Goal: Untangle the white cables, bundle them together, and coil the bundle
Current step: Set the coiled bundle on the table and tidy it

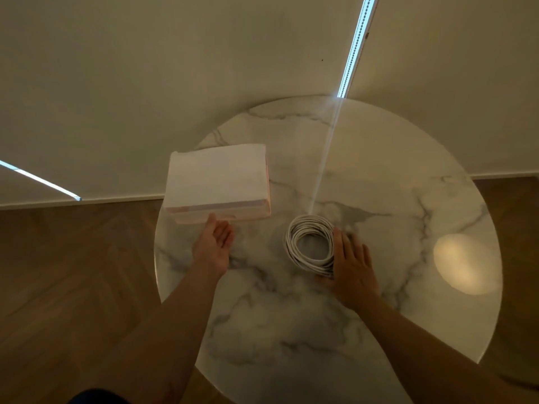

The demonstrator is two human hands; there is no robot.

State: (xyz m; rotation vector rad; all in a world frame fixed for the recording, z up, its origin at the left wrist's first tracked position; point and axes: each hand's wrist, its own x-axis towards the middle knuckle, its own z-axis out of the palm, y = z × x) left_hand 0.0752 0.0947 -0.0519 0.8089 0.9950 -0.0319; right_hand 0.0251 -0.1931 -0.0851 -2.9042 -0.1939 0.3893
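Observation:
A coil of white cables [294,243] lies flat on the round marble table [320,330], wound into a ring of several loops. My right hand [351,266] rests against the coil's right and near side, fingers straight and spread on the tabletop, thumb under or beside the loops. My left hand [214,246] hovers palm-up with relaxed fingers, its fingertips at the near edge of a white box [217,182]. It holds nothing.
The white box with pinkish sides sits at the table's left rear, partly over the rim. A bright lamp reflection [463,263] shines on the table's right. Wooden floor [73,272] surrounds the table, with a pale wall behind.

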